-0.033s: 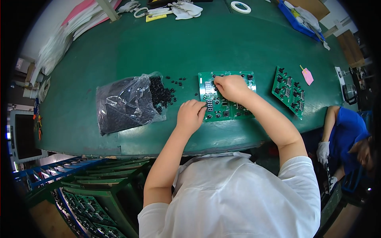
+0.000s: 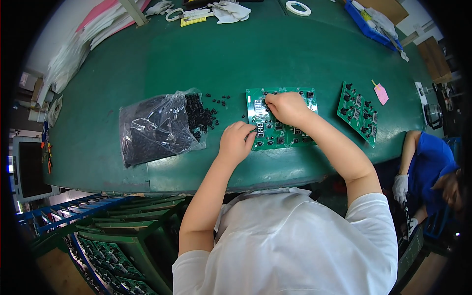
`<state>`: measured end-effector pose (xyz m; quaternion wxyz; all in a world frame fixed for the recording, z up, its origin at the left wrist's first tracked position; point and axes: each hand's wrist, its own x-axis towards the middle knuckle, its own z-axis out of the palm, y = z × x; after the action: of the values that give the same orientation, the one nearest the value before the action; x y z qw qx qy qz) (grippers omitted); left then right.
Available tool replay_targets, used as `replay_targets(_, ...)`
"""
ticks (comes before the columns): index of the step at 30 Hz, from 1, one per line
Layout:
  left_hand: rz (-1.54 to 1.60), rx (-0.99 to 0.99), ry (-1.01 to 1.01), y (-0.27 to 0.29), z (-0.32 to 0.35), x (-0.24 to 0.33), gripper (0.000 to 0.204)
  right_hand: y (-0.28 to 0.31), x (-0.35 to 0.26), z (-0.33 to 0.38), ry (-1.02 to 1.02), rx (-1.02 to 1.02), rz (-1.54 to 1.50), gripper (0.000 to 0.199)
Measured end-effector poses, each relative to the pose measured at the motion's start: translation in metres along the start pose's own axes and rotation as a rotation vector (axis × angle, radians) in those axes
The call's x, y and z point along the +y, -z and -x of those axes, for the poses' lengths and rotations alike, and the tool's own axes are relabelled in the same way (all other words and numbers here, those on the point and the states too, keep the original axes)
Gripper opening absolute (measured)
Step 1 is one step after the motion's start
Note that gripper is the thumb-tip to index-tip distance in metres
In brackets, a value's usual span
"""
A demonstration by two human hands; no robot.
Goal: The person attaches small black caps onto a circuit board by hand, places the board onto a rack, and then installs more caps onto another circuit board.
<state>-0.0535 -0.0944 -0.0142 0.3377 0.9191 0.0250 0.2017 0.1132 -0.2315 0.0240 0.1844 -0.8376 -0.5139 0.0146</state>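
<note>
A green circuit board (image 2: 272, 143) with black push-button parts and white-digit displays lies flat on the bench in front of me. My right hand (image 2: 287, 108) reaches over its upper part, fingers curled and tips pinched down near the top left display. What they pinch is hidden. At the board's left edge is my left hand (image 2: 236, 141), its thumb and forefinger closed together beside the lower display; I cannot make out what is between them. To the left, a clear plastic bag (image 2: 152, 130) spills small black caps (image 2: 199, 118) onto the bench, with several lying loose.
A second populated circuit board (image 2: 358, 114) lies to the right, near a pink tag (image 2: 380, 94). Gloves (image 2: 229, 12), a tape roll (image 2: 298, 8) and a blue tray (image 2: 371, 24) are at the back. Racked boards (image 2: 110, 255) stand lower left; a gloved co-worker (image 2: 432, 167) sits right.
</note>
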Motion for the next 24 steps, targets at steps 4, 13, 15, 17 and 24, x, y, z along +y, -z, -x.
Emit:
replay_targets(4,0.202,-0.135,0.099,0.009,-0.01,-0.01,0.011,0.005,0.003,-0.002,0.003,-0.066,0.015,0.011)
replay_targets(13,-0.022,0.101,-0.106,0.035,-0.02,-0.026,0.017,0.016,-0.006,-0.007,-0.052,-0.068,-0.052,0.012)
replay_targets(15,0.008,0.086,0.103,0.038,-0.009,-0.028,0.019,0.016,-0.012,-0.011,-0.04,0.035,-0.084,0.011)
replay_targets(17,-0.075,0.0,0.1,0.032,-0.002,-0.021,0.019,0.016,-0.032,-0.024,0.198,0.125,0.01,0.011)
replay_targets(24,-0.211,-0.082,0.141,0.025,0.01,-0.016,0.016,-0.019,-0.086,-0.034,0.322,-0.372,0.474,0.02)
